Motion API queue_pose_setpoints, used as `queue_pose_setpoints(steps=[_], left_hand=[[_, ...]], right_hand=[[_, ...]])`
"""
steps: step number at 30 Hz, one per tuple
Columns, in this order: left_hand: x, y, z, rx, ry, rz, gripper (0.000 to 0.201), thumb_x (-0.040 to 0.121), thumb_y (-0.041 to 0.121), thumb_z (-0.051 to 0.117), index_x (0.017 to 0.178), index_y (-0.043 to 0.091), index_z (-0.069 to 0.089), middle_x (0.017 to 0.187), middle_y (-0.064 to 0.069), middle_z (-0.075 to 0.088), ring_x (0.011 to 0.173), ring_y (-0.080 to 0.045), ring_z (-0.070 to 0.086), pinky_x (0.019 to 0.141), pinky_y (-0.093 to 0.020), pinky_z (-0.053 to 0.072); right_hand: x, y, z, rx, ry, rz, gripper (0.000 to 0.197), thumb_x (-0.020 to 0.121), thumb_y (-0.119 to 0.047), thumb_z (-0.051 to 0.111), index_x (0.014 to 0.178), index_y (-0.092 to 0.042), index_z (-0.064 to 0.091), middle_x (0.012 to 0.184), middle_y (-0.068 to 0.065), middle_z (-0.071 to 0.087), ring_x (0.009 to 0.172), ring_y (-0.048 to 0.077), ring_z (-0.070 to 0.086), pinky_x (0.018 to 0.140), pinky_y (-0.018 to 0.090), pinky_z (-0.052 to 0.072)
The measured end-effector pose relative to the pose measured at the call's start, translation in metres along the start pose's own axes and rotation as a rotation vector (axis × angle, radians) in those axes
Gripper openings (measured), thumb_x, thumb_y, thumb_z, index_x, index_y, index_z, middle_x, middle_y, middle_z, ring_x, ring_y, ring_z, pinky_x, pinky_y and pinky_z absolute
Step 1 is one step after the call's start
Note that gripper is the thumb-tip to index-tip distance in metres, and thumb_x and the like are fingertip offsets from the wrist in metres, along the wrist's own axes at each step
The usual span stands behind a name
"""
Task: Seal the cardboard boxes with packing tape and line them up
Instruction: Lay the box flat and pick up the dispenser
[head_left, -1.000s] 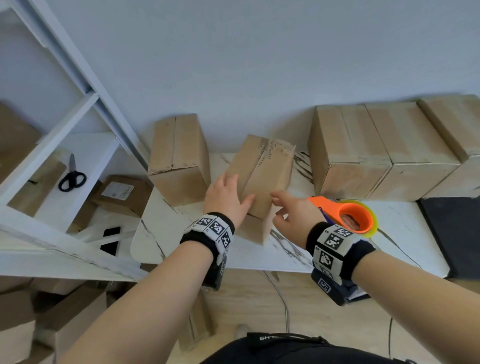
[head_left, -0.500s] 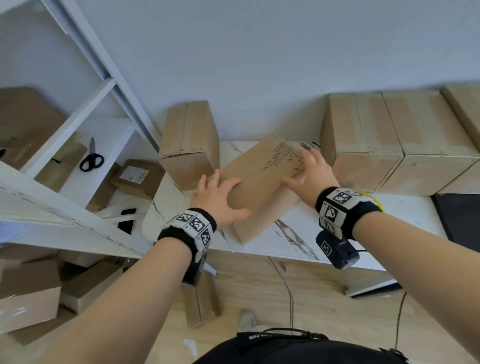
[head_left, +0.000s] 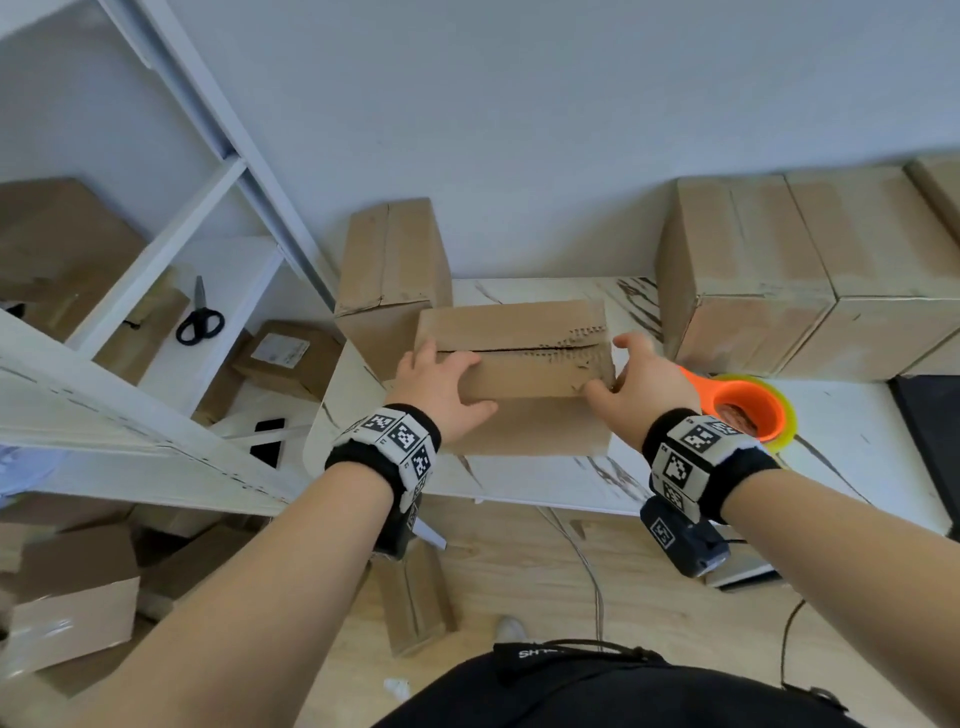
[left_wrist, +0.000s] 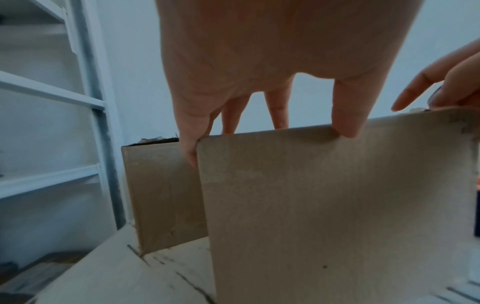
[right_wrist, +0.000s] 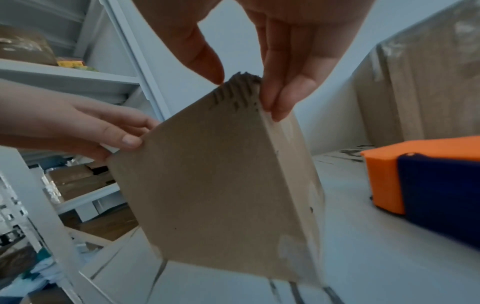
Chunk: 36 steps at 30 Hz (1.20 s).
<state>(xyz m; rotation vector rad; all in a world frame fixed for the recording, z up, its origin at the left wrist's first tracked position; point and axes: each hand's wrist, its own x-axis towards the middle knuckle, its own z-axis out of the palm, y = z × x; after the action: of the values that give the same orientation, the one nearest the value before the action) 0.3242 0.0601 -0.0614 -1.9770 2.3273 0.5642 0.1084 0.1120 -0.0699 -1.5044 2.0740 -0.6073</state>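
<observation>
— What are your hands doing on the counter (head_left: 519, 483) right now?

— Going from the left: your left hand (head_left: 441, 387) is gripping the left end of the unsealed box (head_left: 524, 364). Your thumb is lying on the near face while the other fingers (left_wrist: 346, 115) are curling over the top edge, one of them slipping down the left side.

— And where is that box sitting?

— It is standing on the counter directly between your two sets of fingers, its flap seam running left to right across the top and gaping slightly. Just beyond your left fingers, a second open box (head_left: 392, 280) is standing upright, close against the held one.

— What about the right side?

— Your right hand (head_left: 644, 387) is pinching the box's right top corner, thumb on the near face and fingers (right_wrist: 283, 96) pressing down along the right edge, where the cardboard is looking torn and printed with dark marks.

— Anything past that hand?

— The tape dispenser (head_left: 745, 410), orange with a yellowish roll, is lying on the counter just right of your right fingers, apart from them. Beyond it, a row of taped boxes (head_left: 810, 270) is standing against the wall, touching side to side.
</observation>
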Motion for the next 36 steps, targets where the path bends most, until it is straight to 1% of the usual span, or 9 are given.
queue_pose_setpoints(steps=[3, 6, 8, 11, 16, 23, 26, 30, 36], left_hand=[[0.002, 0.013, 0.007, 0.02, 0.023, 0.03, 0.073, 0.073, 0.067, 0.06, 0.136, 0.04, 0.036, 0.155, -0.009, 0.012, 0.142, -0.037, 0.01, 0.111, -0.05, 0.023], [0.001, 0.038, 0.017, 0.155, 0.09, 0.026, 0.094, 0.068, 0.077, 0.055, 0.144, 0.032, 0.022, 0.157, -0.008, -0.003, 0.144, -0.037, -0.003, 0.112, -0.058, 0.006], [0.0, 0.054, 0.024, 0.224, 0.152, 0.11, 0.103, 0.069, 0.078, 0.052, 0.149, 0.028, 0.009, 0.157, -0.01, -0.011, 0.144, -0.035, -0.009, 0.113, -0.057, -0.003], [0.003, 0.075, 0.035, 0.277, 0.125, 0.252, 0.102, 0.074, 0.078, 0.045, 0.15, 0.029, -0.003, 0.158, -0.006, -0.013, 0.144, -0.033, -0.012, 0.116, -0.055, -0.005], [0.007, 0.094, 0.05, 0.334, 0.059, 0.267, 0.09, 0.08, 0.079, 0.03, 0.15, 0.032, -0.003, 0.159, -0.004, -0.008, 0.146, -0.026, -0.007, 0.115, -0.052, -0.003], [0.004, 0.116, 0.056, 0.317, 0.044, 0.248, 0.089, 0.081, 0.078, 0.029, 0.15, 0.031, -0.002, 0.159, -0.006, -0.008, 0.146, -0.027, -0.005, 0.117, -0.051, 0.002], [0.003, 0.12, 0.054, 0.295, 0.036, 0.228, 0.091, 0.08, 0.078, 0.031, 0.15, 0.03, -0.001, 0.159, -0.007, -0.006, 0.146, -0.028, -0.005, 0.117, -0.05, 0.002], [0.0, 0.132, 0.051, 0.188, 0.083, 0.254, 0.092, 0.083, 0.073, 0.036, 0.152, 0.02, 0.007, 0.159, -0.007, -0.001, 0.147, -0.024, -0.002, 0.119, -0.044, 0.004], [-0.012, 0.171, 0.039, -0.096, 0.157, 0.374, 0.05, 0.099, 0.032, 0.039, 0.145, 0.012, 0.034, 0.148, -0.009, 0.035, 0.138, -0.022, 0.028, 0.113, -0.032, 0.02]], right_hand=[[-0.012, 0.013, -0.008, 0.014, 0.057, 0.036, 0.037, 0.09, -0.03, 0.047, 0.124, -0.015, 0.04, 0.07, 0.002, 0.061, 0.067, 0.025, 0.058, 0.056, 0.031, 0.041], [-0.012, 0.038, -0.013, 0.028, 0.13, 0.118, 0.028, 0.095, -0.021, 0.037, 0.119, -0.01, 0.045, 0.068, 0.003, 0.053, 0.07, 0.029, 0.054, 0.059, 0.032, 0.038], [-0.006, 0.061, -0.016, -0.041, 0.101, 0.202, 0.032, 0.094, -0.018, 0.041, 0.124, -0.008, 0.046, 0.092, 0.011, 0.058, 0.088, 0.032, 0.055, 0.073, 0.037, 0.045], [0.0, 0.097, -0.015, -0.307, -0.041, 0.287, 0.049, 0.087, -0.021, 0.055, 0.132, -0.008, 0.042, 0.13, 0.015, 0.047, 0.12, 0.033, 0.042, 0.099, 0.04, 0.036], [-0.002, 0.133, -0.009, -0.476, -0.085, 0.234, 0.055, 0.087, -0.03, 0.059, 0.138, -0.025, 0.038, 0.124, 0.007, 0.056, 0.118, 0.029, 0.048, 0.102, 0.038, 0.031], [-0.011, 0.134, -0.014, -0.506, -0.075, 0.201, 0.026, 0.093, -0.028, 0.052, 0.116, -0.016, 0.052, 0.105, 0.007, 0.064, 0.106, 0.028, 0.054, 0.102, 0.036, 0.029], [-0.014, 0.132, -0.028, -0.396, 0.017, 0.229, 0.024, 0.094, -0.025, 0.048, 0.11, -0.009, 0.053, 0.103, 0.012, 0.063, 0.104, 0.032, 0.053, 0.098, 0.037, 0.032], [-0.015, 0.127, -0.054, 0.039, 0.122, 0.336, 0.019, 0.092, -0.018, 0.044, 0.103, -0.005, 0.054, 0.094, 0.015, 0.06, 0.089, 0.033, 0.054, 0.079, 0.036, 0.044], [-0.032, 0.122, -0.095, 0.324, 0.262, 0.346, 0.036, 0.091, -0.03, 0.046, 0.061, -0.011, 0.04, 0.059, 0.006, 0.039, 0.063, 0.025, 0.041, 0.052, 0.03, 0.027]])
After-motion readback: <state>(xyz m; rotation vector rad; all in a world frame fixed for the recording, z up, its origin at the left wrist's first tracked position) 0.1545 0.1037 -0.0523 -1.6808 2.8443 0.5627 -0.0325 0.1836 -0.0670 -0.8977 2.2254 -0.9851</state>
